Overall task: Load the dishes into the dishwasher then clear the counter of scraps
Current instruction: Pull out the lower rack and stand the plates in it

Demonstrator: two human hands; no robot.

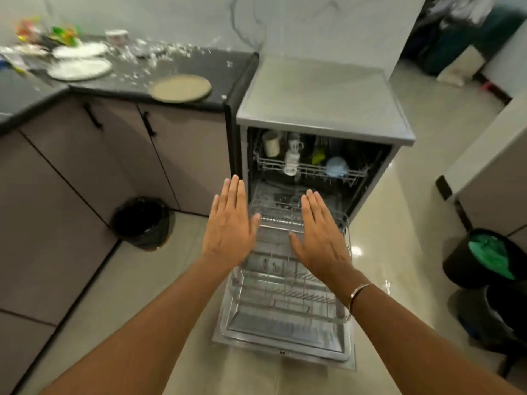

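Note:
The dishwasher (322, 95) stands open, its door folded down to the floor. Its lower rack (285, 309) is pulled out over the door and holds no dishes. The upper rack (310, 168) carries a white mug, a patterned cup and a blue bowl. My left hand (229, 223) and my right hand (320, 238) hover flat, palms down, above the lower rack, fingers straight, holding nothing. On the dark counter (142, 72) lie a beige plate (180, 88), two white plates (79, 68), a cup (117, 37) and scattered white scraps (159, 51).
A black-lined bin (141, 222) stands on the floor by the cabinets, left of the dishwasher. To the right stand a bin with a green liner (484, 258) and another dark bin (502, 317). Colourful wrappers (48, 31) lie at the counter's far left.

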